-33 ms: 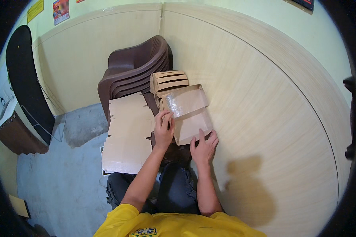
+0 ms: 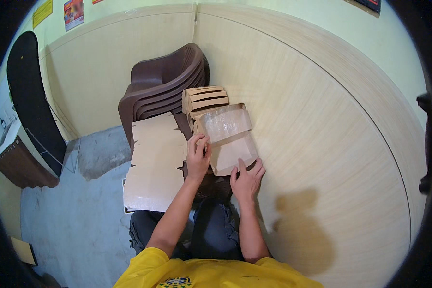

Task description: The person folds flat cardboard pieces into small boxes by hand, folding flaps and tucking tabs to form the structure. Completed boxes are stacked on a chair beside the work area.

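Observation:
A brown cardboard box (image 2: 231, 152) lies in front of me with its lid (image 2: 229, 123) raised at the far side; light glints off the lid's inner face. At the box's left edge, by the lid's fold, my left hand (image 2: 198, 156) pinches the cardboard with curled fingers. My right hand (image 2: 247, 180) grips the near right corner, its fingers over the near wall and the thumb toward the near side. Just left of the box are flat die-cut cardboard sheets (image 2: 157, 161) with notched edges. Behind the box, several folded cardboard boxes (image 2: 209, 100) are stacked.
Stacked brown plastic chairs (image 2: 163, 79) stand in the corner behind the cardboard. A pale wood-panelled wall (image 2: 321, 144) rises close on my right. To the left are a grey floor (image 2: 81, 216), a brown-and-white appliance (image 2: 29, 158) and a tall black curved panel (image 2: 33, 96).
The raised lid has shifted its tilt slightly, and the shine now spreads across more of its inner face. Both hands stay at nearly the same places on the box.

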A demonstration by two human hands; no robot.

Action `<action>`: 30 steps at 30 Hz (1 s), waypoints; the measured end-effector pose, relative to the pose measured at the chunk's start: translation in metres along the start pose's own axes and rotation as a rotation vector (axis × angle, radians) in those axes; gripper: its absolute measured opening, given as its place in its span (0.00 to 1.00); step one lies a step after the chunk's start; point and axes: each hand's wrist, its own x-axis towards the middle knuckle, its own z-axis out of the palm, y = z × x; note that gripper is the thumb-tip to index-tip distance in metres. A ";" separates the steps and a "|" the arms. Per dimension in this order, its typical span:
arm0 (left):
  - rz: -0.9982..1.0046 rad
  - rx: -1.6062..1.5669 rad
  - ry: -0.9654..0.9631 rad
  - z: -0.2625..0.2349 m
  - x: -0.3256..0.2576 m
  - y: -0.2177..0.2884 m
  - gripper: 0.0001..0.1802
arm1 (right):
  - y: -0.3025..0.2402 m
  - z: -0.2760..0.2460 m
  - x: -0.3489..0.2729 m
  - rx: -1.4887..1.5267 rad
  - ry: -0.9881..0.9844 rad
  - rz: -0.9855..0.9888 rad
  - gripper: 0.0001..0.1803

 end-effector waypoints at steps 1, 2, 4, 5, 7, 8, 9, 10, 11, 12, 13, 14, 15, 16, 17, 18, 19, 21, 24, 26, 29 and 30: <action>-0.009 0.002 -0.006 -0.001 0.002 -0.004 0.25 | 0.000 0.002 0.001 -0.012 0.005 -0.019 0.21; 0.004 -0.005 0.001 0.000 0.003 -0.006 0.25 | 0.000 0.003 0.002 -0.023 -0.027 -0.013 0.19; 0.013 -0.010 0.027 0.003 0.009 -0.010 0.24 | 0.003 0.010 0.013 0.019 0.047 -0.126 0.18; 0.020 -0.013 0.038 0.004 0.011 -0.011 0.24 | 0.003 0.012 0.014 0.055 0.018 -0.127 0.18; -0.054 -0.087 0.037 0.009 0.016 -0.013 0.23 | 0.004 0.017 0.018 0.066 -0.024 -0.291 0.17; -0.087 -0.147 0.045 0.011 0.019 -0.014 0.23 | 0.006 0.020 0.019 0.078 -0.060 -0.353 0.17; -0.129 -0.178 0.038 0.012 0.020 -0.015 0.23 | 0.006 0.023 0.020 0.106 -0.100 -0.385 0.17; -0.167 -0.231 0.042 0.013 0.022 -0.017 0.23 | 0.006 0.028 0.022 0.134 -0.138 -0.420 0.17; -0.206 -0.283 0.044 0.013 0.024 -0.019 0.22 | 0.006 0.033 0.024 0.162 -0.178 -0.455 0.17; -0.183 -0.238 0.006 0.011 0.023 -0.022 0.24 | 0.008 0.037 0.025 0.209 -0.195 -0.440 0.16; -0.161 -0.190 -0.032 0.008 0.023 -0.025 0.25 | 0.010 0.041 0.027 0.257 -0.214 -0.426 0.14; -0.137 -0.144 -0.070 0.006 0.023 -0.028 0.27 | 0.012 0.045 0.029 0.280 -0.277 -0.373 0.13; -0.085 -0.092 -0.053 0.005 0.023 -0.029 0.29 | 0.017 0.046 0.031 0.295 -0.259 -0.416 0.12; -0.034 -0.039 -0.038 0.003 0.023 -0.030 0.31 | 0.021 0.047 0.034 0.286 -0.289 -0.421 0.11; 0.034 0.007 -0.004 0.002 0.022 -0.030 0.34 | 0.023 0.049 0.036 0.266 -0.327 -0.407 0.11; -0.069 -0.046 0.002 0.001 0.022 -0.029 0.37 | 0.023 0.050 0.038 0.280 -0.330 -0.425 0.10; -0.156 -0.107 0.028 0.001 0.020 -0.027 0.39 | 0.024 0.051 0.039 0.282 -0.340 -0.424 0.10; -0.276 -0.050 -0.001 0.001 0.018 -0.025 0.44 | 0.024 0.052 0.043 0.295 -0.336 -0.423 0.10; -0.393 0.184 -0.091 0.001 0.010 -0.032 0.49 | 0.019 0.057 0.052 0.292 -0.378 -0.424 0.10; -0.505 0.150 -0.073 0.006 0.002 -0.040 0.49 | 0.016 0.062 0.062 0.202 -0.530 -0.384 0.09; -0.650 0.083 -0.189 0.018 -0.006 -0.058 0.50 | 0.008 0.074 0.078 0.104 -0.667 -0.267 0.12; -0.624 0.031 -0.202 0.021 -0.009 -0.062 0.49 | 0.007 0.075 0.079 0.088 -0.658 -0.303 0.14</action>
